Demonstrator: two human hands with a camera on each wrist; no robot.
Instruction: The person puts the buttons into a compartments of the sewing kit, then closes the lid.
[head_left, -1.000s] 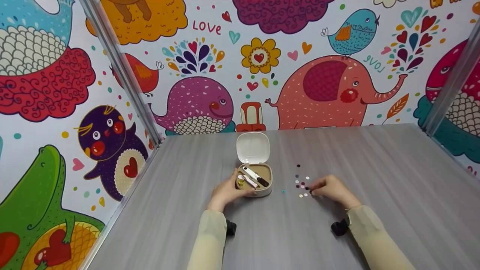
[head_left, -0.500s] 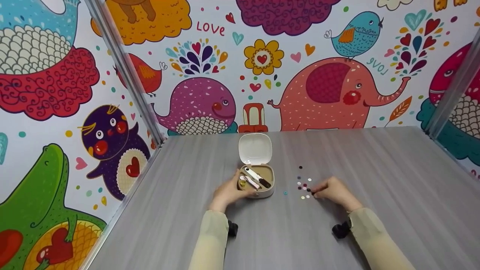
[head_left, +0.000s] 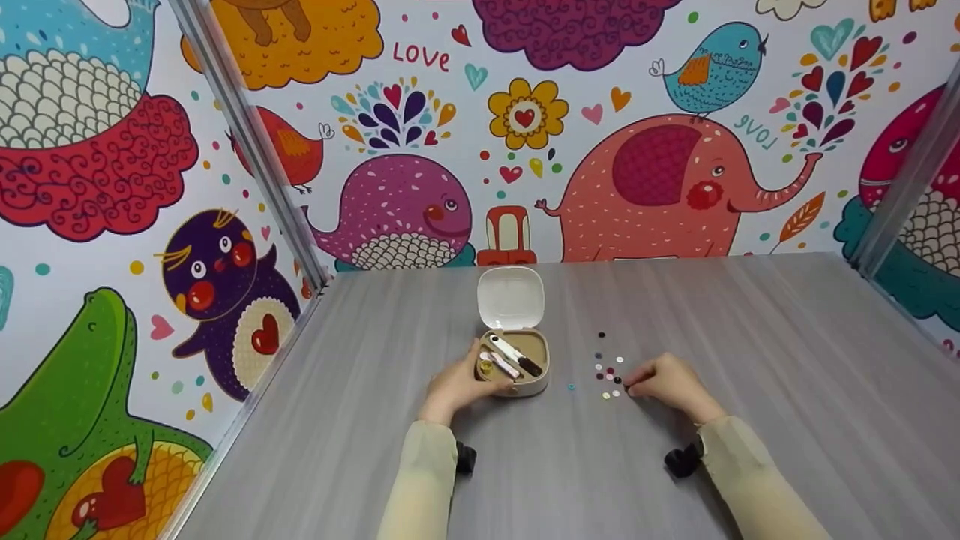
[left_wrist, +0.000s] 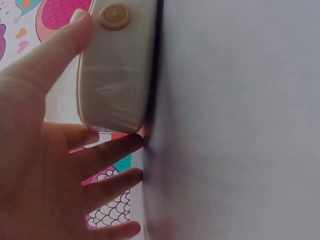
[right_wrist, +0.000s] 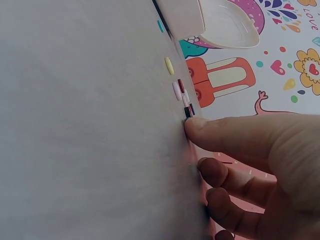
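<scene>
In the head view, a small beige box (head_left: pixel 531 386) stands with its white lid (head_left: pixel 511 298) raised behind it. My left hand (head_left: pixel 457 386) grips its near left corner. The left wrist view shows the left thumb (left_wrist: pixel 75 32) along the front, near a brown button-shaped stud (left_wrist: pixel 115 16), and fingers spread at the side. Inside lie a white-and-black tool (head_left: pixel 514 355), a slim pinkish-white item (head_left: pixel 504 364) and a yellow piece (head_left: pixel 486 367). My right hand (head_left: pixel 670 384) pinches a dark button at its fingertips, mostly hidden, beside another black button (head_left: pixel 617 380).
Several small buttons in white, dark red, pink and yellow (head_left: pixel 606 395) lie scattered between the box and my right hand. A turquoise button (head_left: pixel 571 387) lies nearer the box. The grey table (head_left: pixel 555 472) ends at a wall (head_left: pixel 450 112) printed with cartoon animals.
The head view has shifted slightly, moving everything a little right and down in the picture. Both hands, the box and the buttons keep their places on the table.
</scene>
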